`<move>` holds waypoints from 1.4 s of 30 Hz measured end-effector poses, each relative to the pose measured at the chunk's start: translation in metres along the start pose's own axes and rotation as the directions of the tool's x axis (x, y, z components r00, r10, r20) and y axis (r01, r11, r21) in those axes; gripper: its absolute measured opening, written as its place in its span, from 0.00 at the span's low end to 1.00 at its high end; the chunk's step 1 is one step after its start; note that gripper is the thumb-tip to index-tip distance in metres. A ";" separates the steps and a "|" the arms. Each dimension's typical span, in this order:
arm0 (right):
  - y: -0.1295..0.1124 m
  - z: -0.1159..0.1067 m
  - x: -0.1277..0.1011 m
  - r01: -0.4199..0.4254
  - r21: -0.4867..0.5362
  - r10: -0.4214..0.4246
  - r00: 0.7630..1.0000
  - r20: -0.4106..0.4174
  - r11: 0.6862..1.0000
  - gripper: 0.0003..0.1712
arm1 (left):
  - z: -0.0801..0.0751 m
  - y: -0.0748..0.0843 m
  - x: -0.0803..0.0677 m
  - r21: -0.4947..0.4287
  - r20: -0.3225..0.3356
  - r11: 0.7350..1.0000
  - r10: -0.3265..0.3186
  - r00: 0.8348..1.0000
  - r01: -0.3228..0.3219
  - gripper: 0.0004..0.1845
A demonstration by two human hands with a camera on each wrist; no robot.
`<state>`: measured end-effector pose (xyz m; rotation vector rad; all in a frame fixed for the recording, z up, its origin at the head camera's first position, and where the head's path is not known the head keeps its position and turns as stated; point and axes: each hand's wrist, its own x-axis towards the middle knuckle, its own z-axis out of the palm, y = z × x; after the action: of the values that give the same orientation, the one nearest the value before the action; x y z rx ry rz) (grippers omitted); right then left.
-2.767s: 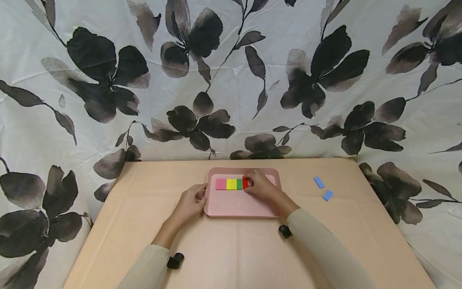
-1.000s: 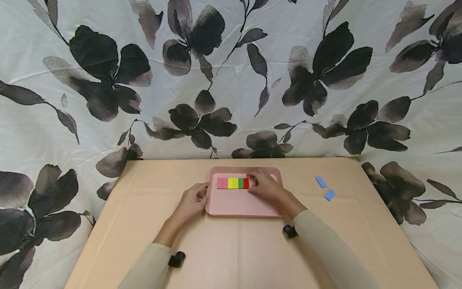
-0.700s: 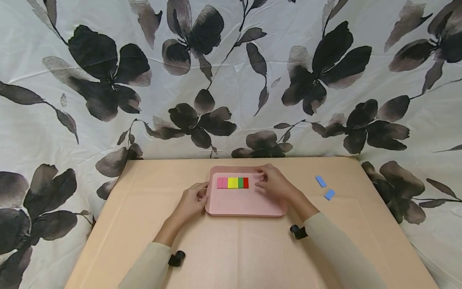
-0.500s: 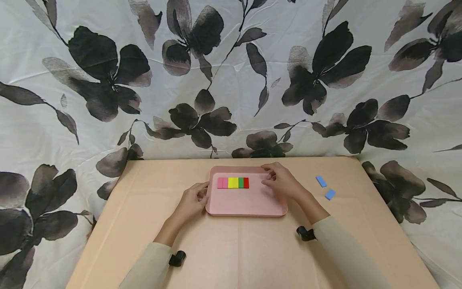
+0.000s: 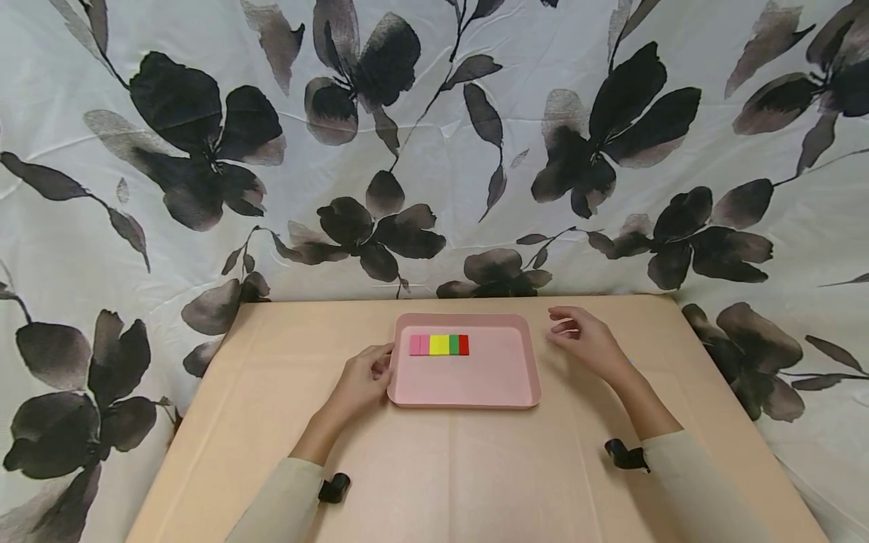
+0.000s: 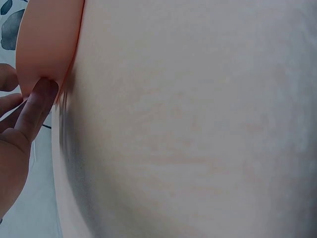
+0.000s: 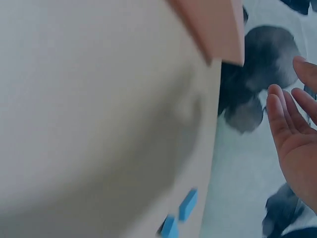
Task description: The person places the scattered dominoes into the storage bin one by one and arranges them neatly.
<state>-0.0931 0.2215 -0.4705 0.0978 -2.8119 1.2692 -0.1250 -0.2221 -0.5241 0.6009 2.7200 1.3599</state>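
Note:
A pink tray (image 5: 468, 385) lies on the table with a row of small coloured tiles inside: pink tiles (image 5: 419, 345), yellow (image 5: 439, 345), a green tile (image 5: 454, 345) and a red tile (image 5: 464, 345) at the right end. My left hand (image 5: 361, 379) grips the tray's left edge; in the left wrist view its thumb (image 6: 38, 106) presses on the tray wall (image 6: 49, 44). Right of the tray, my right hand (image 5: 587, 343) hangs above the table, fingers loosely bent and holding nothing. Two blue tiles (image 7: 188, 204) show in the right wrist view; in the head view my right arm mostly covers them.
The beige table (image 5: 448, 467) reaches back to a white cloth (image 5: 489, 226) printed with dark flowers. A black wrist camera (image 5: 334, 489) sits by the left sleeve, another black wrist camera (image 5: 626, 455) by the right one.
My right hand has let go of the red tile, now in the row beside the green one. It has moved right, out of the tray, towards the blue tiles. My left hand has stayed put.

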 end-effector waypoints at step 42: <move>0.104 -0.055 -0.049 -0.253 -0.267 0.273 0.961 0.039 0.930 0.37 | 0.000 0.000 0.010 0.017 -0.002 1.000 -0.006 1.000 0.006 0.27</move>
<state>-0.0516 0.3328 -0.5159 -0.2585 -3.1098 0.9361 -0.1339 -0.2179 -0.5227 0.5919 2.7353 1.3371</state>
